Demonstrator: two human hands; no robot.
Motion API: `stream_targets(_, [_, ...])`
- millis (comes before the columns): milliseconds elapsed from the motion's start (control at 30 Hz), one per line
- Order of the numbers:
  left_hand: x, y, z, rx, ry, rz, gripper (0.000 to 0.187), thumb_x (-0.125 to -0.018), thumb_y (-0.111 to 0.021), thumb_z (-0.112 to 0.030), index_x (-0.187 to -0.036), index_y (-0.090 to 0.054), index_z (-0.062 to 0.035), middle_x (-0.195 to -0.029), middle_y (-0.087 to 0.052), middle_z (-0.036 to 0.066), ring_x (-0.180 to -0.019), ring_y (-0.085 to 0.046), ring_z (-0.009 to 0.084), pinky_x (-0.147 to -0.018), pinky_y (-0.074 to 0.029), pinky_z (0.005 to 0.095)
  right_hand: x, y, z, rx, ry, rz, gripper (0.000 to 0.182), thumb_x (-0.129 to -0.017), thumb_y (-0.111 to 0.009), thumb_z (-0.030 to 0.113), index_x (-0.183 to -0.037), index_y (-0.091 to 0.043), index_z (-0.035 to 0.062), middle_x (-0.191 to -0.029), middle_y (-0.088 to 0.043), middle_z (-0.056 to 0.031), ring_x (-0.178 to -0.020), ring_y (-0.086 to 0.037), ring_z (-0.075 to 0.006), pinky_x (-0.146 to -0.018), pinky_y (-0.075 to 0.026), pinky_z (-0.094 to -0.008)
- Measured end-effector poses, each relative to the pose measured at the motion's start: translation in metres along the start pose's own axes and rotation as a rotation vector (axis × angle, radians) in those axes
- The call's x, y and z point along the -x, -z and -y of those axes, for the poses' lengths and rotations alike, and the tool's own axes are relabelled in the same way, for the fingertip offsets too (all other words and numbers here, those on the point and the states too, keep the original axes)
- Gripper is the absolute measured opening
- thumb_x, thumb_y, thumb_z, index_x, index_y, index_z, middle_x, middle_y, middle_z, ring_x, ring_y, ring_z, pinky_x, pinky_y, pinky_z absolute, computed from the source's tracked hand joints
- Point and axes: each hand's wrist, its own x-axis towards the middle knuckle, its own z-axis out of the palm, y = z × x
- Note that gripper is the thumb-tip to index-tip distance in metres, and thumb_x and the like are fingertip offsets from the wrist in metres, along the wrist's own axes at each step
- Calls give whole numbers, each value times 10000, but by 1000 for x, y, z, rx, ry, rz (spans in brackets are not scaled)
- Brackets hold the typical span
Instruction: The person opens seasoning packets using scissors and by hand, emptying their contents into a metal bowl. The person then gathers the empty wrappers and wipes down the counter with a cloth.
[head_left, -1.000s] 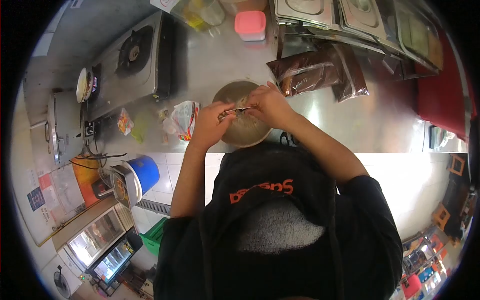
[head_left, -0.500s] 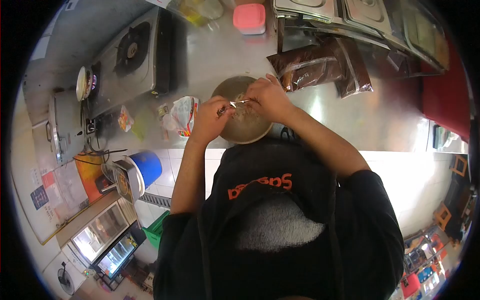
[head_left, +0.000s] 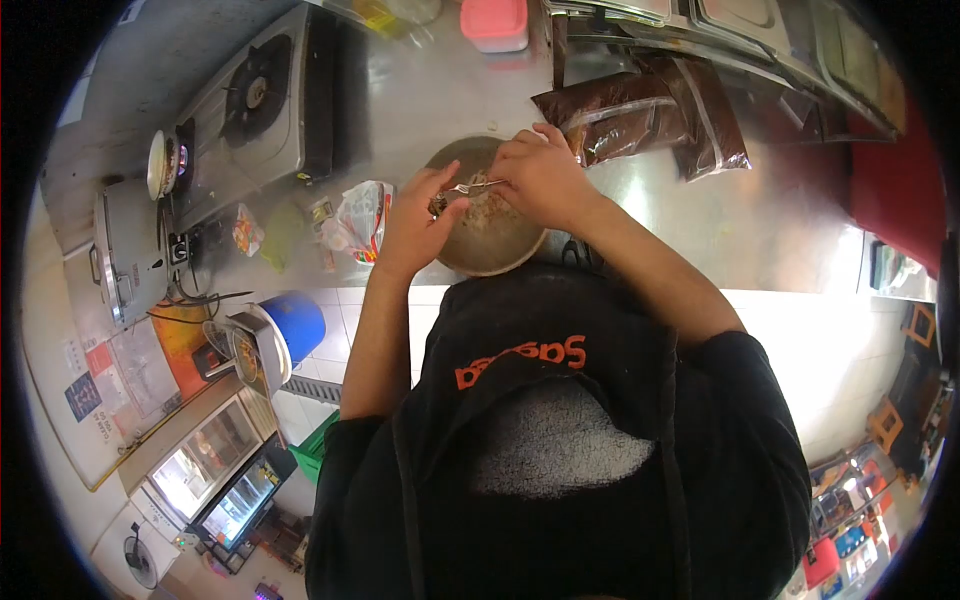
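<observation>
Steel spoon (head_left: 468, 187) now sits pinched between right hand (head_left: 545, 180) and left hand (head_left: 415, 225) above the bowl (head_left: 487, 245), shifted toward twelve o'clock; scraping continues.

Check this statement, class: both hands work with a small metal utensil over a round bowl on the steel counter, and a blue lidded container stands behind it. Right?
Not quite. In the head view the container behind the bowl has a pink lid, not blue. The left hand, right hand and utensil are as stated.

Steel counter (head_left: 690, 230) with kitchen things

A bowl (head_left: 487, 240) stands at six o'clock, brown bags (head_left: 640, 120) at one, gas stove (head_left: 262, 105) at ten, pink box (head_left: 494, 24) at twelve.
</observation>
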Motion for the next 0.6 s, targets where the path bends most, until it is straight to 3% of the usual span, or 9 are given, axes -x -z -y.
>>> stream_targets(67, [1, 0, -1, 59, -5, 27, 332, -860, -684, -228, -1145, -683, -57, -901, -634, 131, -900, -608, 324, -764, -478, 393, -1, 3, 3, 128, 51, 7, 129, -795, -700, 214, -907, -713, 150, -914, -630, 5, -1002, -592, -214, -1049, -361, -486])
stream_targets(200, [5, -7, 6, -107, -20, 123, 323, -843, -697, -247, -1106, -700, -60, -889, -636, 119, -889, -606, 331, -763, -478, 410, -6, 3, 7, 139, 159, 41, 136, -774, -704, 219, -893, -712, 155, -898, -618, 5, -994, -595, -203, -1008, -390, -448])
stream_targets(300, [6, -10, 3, -173, 4, 172, 269, -836, -697, -240, -1039, -721, -65, -867, -632, 109, -867, -601, 334, -752, -475, 429, -11, 0, 7, 101, 196, 40, 133, -767, -708, 229, -876, -706, 154, -882, -615, 7, -984, -598, -201, -969, -410, -430])
stream_targets(467, [13, -23, 11, -225, -79, -18, 181, -807, -710, -223, -867, -714, -52, -816, -620, 112, -819, -597, 324, -720, -466, 441, -16, -4, 9, 108, 208, 110, 111, -758, -710, 235, -849, -707, 171, -854, -621, 22, -949, -602, -184, -941, -424, -418])
stream_targets(600, [12, -22, 11, -233, -57, -12, 159, -795, -707, -200, -803, -693, -42, -796, -621, 107, -816, -595, 323, -712, -463, 440, -14, -10, 7, 87, 193, 78, 94, -744, -719, 235, -825, -711, 187, -825, -619, 29, -922, -603, -175, -895, -434, -393])
